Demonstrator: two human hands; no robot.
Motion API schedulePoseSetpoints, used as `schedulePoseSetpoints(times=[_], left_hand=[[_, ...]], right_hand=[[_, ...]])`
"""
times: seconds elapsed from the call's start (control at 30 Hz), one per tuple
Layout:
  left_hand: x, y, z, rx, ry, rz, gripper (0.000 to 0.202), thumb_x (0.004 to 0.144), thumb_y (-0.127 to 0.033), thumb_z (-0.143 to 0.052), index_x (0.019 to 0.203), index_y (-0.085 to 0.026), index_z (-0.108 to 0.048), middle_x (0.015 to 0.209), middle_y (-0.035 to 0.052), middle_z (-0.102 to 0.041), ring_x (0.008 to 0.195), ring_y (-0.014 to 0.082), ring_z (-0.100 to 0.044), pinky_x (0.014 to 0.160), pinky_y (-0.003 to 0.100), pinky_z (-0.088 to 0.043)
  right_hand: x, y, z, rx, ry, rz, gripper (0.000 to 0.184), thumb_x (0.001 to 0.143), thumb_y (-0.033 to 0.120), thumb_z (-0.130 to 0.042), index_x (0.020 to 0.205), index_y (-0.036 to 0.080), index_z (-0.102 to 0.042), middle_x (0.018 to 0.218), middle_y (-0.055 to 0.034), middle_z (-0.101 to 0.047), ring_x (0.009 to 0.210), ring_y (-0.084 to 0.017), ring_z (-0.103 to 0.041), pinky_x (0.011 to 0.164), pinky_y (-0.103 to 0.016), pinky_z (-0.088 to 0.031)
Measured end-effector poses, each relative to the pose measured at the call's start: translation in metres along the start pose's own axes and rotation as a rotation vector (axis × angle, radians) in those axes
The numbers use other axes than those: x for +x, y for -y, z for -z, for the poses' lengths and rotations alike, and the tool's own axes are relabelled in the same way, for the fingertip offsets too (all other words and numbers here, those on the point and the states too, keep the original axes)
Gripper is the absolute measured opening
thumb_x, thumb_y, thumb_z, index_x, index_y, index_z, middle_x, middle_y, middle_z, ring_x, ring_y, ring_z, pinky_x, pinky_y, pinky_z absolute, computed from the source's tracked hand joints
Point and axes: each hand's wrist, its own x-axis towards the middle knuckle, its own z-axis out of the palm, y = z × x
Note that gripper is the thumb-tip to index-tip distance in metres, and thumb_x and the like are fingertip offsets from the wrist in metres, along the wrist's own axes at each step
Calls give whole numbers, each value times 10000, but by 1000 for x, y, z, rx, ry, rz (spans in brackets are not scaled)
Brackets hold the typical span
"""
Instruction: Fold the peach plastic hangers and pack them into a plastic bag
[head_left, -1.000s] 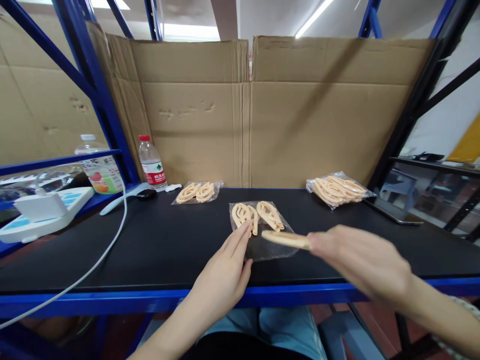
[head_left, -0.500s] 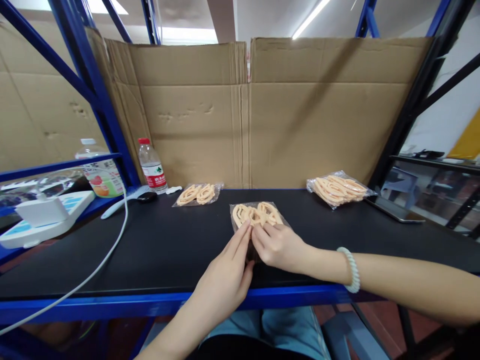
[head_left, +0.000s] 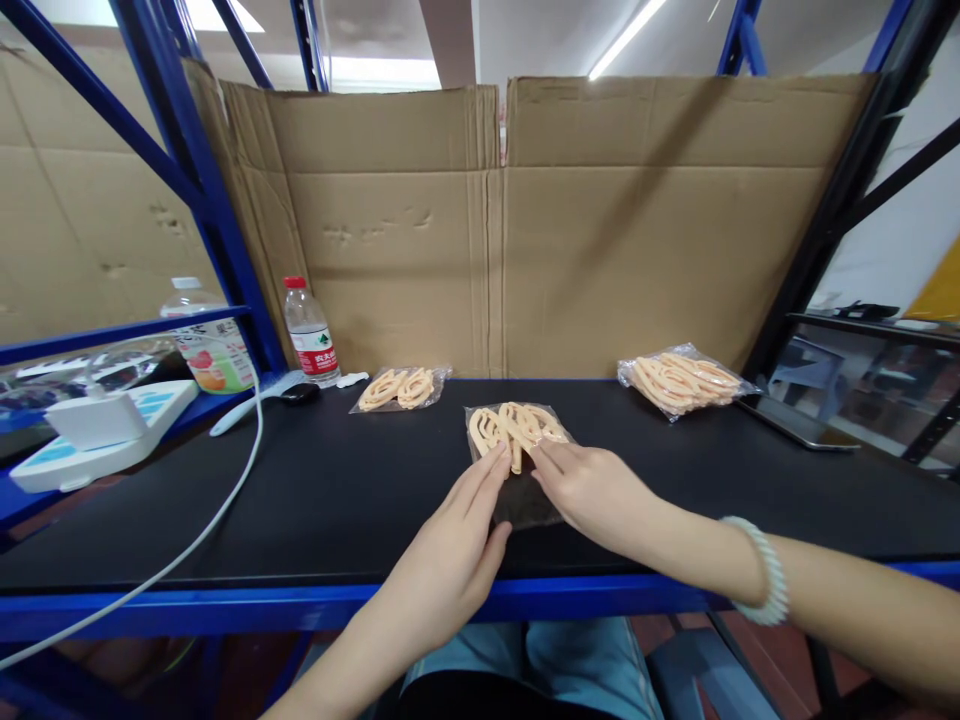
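Note:
A clear plastic bag [head_left: 529, 508] lies flat on the black table in front of me, with cream-coloured looped strips [head_left: 517, 425] in its far half. My left hand [head_left: 454, 545] is open, fingers stretched out side by side, the tips resting on the near left of the strips and the thumb apart over the bag's near left edge. My right hand [head_left: 596, 490] comes in from the right. Its fingers are bent and pressed together at the right side of the strips. The right fingertips are partly hidden.
Two bags of similar strips lie farther back, a flat bag [head_left: 401, 388] at left and a fuller bag [head_left: 682, 380] at right. A water bottle [head_left: 311, 335], a brush [head_left: 259, 400], a white cable [head_left: 225, 505] and a power strip [head_left: 109, 435] are at left. Cardboard [head_left: 390, 250] walls the back.
My right hand has moved right, away from my left fingertips, uncovering more of the bag's near part. The strips' loops have shifted. My left hand has stayed nearly in place.

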Motion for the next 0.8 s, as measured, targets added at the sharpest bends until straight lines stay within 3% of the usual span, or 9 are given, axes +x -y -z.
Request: schedulePoseSetpoints(times=[0.1,0.17,0.23,0.33,0.5,0.67,0.8], left_hand=[[-2,10,12,-25,-53,37,474,921,-137,-360,1385,-234,-355,1479,94,-332,1357,225,-343,1098,428,-363],[-3,18,18,-11,-87,43,410,906,-114,-357,1273,-248,-482,1446,81,-365,1334,237,-373,1073,432,-390],[-3,24,19,-2,-94,20,356,883,-99,-386,1153,-250,-562,1423,71,-378,1313,248,-393,1048,427,-413],[-1,24,14,0,-56,-3,287,850,-82,-444,1030,-240,-601,1400,64,-390,1273,249,-427,1012,412,-442],[3,21,4,25,-82,12,133,871,-124,-480,859,-201,-588,1282,80,-499,1146,235,-518,919,393,-480],[4,25,5,-131,-77,68,119,870,-139,-494,772,-192,-536,900,32,-647,852,166,-619,773,289,-491],[5,23,10,-252,-64,220,111,866,-161,-492,767,-201,-523,847,-4,-664,783,143,-633,705,240,-464]], right_hand=[[-27,-32,20,227,-185,-44,209,884,140,-490,1044,139,-626,975,-111,-686,888,-177,-660,787,-286,-545],[-42,-55,24,308,-233,-61,266,870,117,-495,1109,170,-597,1130,-112,-634,1025,-186,-616,871,-315,-523],[-50,-71,19,381,-119,8,325,849,91,-492,1133,212,-594,1299,-114,-519,1165,-210,-532,927,-353,-498],[-52,-76,4,456,22,68,326,835,96,-519,1111,241,-617,1393,-104,-410,1246,-233,-453,966,-392,-469],[-42,-71,-19,644,-51,40,85,857,213,-580,837,204,-662,1267,-102,-510,1135,-215,-516,920,-378,-477],[-43,-75,-25,983,-56,-95,151,849,279,-609,744,173,-626,923,-83,-651,868,-171,-614,801,-329,-500],[-48,-76,-23,1270,20,-319,196,835,334,-626,740,163,-612,808,-57,-667,779,-161,-627,752,-307,-494]])
